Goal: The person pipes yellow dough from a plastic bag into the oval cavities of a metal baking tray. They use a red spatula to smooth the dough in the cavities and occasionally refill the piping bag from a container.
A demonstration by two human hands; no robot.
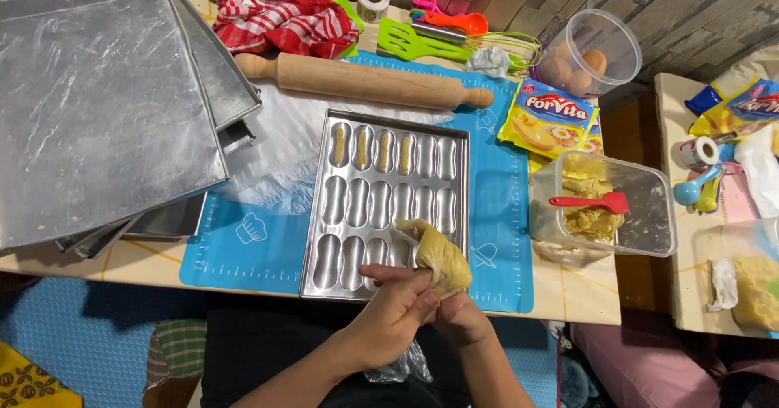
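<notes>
Both my hands hold a clear piping bag (pixel 438 254) full of yellow dough at the near edge of the table. My left hand (pixel 396 304) wraps the bag from the left, and my right hand (pixel 459 319) grips it from below. The bag's tip lies over the near right part of a metal mould tray (pixel 459 182) with rows of oblong cavities. Several cavities in the far row hold strips of yellow dough (pixel 372 148). The tray rests on a blue silicone mat (pixel 497 213).
Stacked metal baking trays (pixel 97 99) fill the left. A wooden rolling pin (pixel 365 82) lies behind the mould. A clear tub of dough with a red spatula (pixel 596 203) stands to the right, beside a yellow packet (pixel 552 120), a container of eggs (pixel 588 55), utensils and a red checked cloth (pixel 276 14).
</notes>
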